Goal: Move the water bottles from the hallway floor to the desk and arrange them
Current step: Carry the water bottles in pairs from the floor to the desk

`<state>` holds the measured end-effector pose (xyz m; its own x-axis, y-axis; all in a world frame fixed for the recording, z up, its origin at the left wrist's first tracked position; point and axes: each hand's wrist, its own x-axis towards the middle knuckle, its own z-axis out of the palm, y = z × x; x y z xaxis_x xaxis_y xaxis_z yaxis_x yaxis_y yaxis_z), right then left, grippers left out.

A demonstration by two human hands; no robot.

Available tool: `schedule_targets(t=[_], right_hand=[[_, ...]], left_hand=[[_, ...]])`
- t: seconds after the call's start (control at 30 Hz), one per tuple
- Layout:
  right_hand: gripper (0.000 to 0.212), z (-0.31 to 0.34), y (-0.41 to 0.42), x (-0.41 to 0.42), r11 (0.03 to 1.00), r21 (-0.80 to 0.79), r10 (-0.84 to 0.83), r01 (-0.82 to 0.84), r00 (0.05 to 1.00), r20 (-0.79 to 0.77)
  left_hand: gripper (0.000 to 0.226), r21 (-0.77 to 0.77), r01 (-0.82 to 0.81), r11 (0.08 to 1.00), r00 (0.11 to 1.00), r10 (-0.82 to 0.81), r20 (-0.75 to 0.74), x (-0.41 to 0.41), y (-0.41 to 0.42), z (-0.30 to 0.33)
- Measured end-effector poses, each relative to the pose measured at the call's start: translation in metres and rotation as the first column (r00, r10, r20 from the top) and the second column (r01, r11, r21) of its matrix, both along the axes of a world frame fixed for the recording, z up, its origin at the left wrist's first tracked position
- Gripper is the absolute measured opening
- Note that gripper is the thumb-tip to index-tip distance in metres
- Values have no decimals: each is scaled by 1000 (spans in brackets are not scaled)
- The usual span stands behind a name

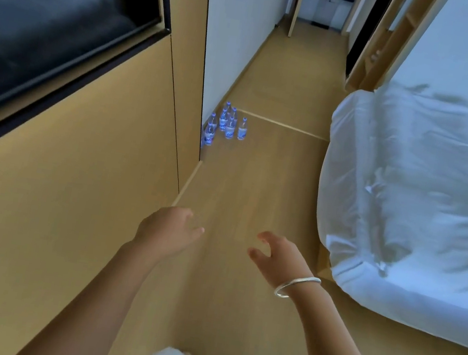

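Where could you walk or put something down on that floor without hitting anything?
The wooden floor is bare between the wall panel and the bed, from the hands up to the bottles, and again beyond them down the hallway. It is crowded only at the white wall's foot, where the bottles cluster.

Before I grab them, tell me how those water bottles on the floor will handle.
The water bottles stand upright in a tight cluster by the wall, tall and narrow, so a nudge would probably tip one into its neighbours. They look full and capped, so likely heavy for their size. The clear plastic may be smooth, so a firm grip around the body seems wise.
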<state>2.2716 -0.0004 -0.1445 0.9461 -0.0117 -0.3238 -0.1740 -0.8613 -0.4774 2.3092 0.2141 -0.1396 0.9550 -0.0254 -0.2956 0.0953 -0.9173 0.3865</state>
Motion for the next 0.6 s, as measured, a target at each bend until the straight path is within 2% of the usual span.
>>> schedule_targets(t=[0.17,0.37,0.53,0.6], right_hand=[[45,-10,-10,84,1000,-3,-28,28,999,-22],[46,-22,-32,197,1000,-15,24,-24,999,-24],[45,-26,-69,317,996,-15,91,-91,995,-28],[45,-22,-85,364,994,-21,107,-108,994,-32]], left_hand=[[54,0,28,1000,999,-28,-19,90,-8,-10],[50,34,44,998,999,-43,-29,200,-31,-25],[28,57,6,998,998,-2,-64,308,-65,-29],[29,44,-22,999,997,25,-75,348,-77,-26]])
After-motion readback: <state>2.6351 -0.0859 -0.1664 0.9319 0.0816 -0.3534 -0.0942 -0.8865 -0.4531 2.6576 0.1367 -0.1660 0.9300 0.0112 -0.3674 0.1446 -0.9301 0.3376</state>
